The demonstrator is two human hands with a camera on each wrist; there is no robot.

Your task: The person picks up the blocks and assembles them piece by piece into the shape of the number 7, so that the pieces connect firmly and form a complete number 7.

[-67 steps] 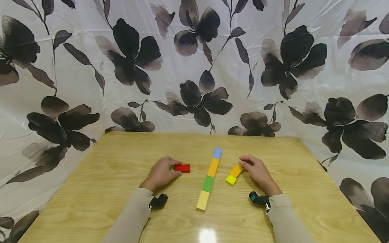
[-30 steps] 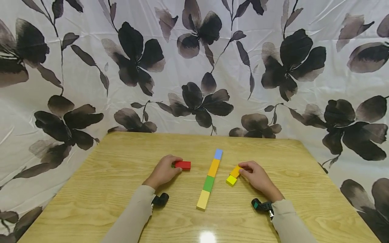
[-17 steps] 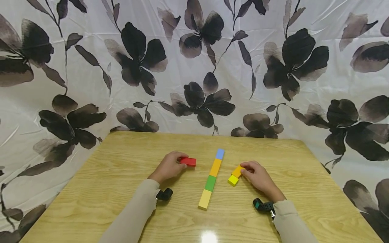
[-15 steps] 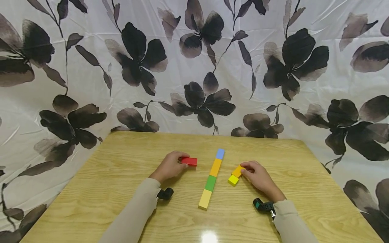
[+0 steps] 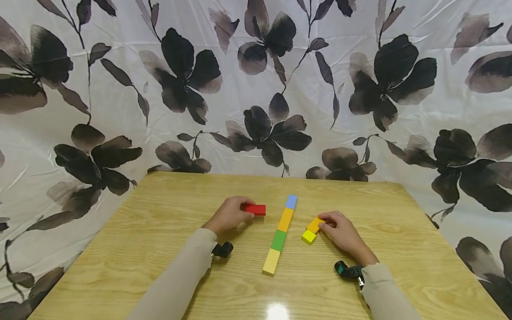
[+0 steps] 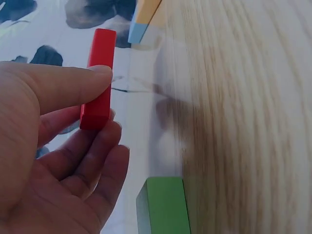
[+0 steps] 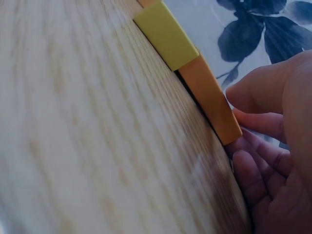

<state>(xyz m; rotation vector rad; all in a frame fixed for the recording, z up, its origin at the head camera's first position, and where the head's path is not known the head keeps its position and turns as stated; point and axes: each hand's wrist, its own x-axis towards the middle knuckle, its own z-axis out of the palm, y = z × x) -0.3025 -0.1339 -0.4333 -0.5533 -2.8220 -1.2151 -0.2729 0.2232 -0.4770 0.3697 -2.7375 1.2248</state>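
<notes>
My left hand [image 5: 230, 214] pinches a red block [image 5: 255, 210] between thumb and fingers, left of a row of blocks. In the left wrist view the red block [image 6: 100, 48] looks raised off the table, and a green block [image 6: 165, 207] stands below the hand; the hand hides that block in the head view. My right hand [image 5: 341, 230] grips the far end of an orange block [image 5: 314, 225]. A bright yellow block [image 5: 309, 237] sits against that block's near end. The right wrist view has the thumb and fingers at the orange block's [image 7: 212, 100] end.
Between the hands a slanting row runs across the wooden table [image 5: 160, 195]: a blue block [image 5: 291, 202], an orange one [image 5: 286, 219], a green one [image 5: 278, 240] and a pale yellow one [image 5: 271, 262]. A floral cloth [image 5: 216, 98] hangs behind the table's far edge.
My left hand has moved right and away from me with the red block, off the green block beside it. The right hand has closed in on the orange block's end, which stays in place.
</notes>
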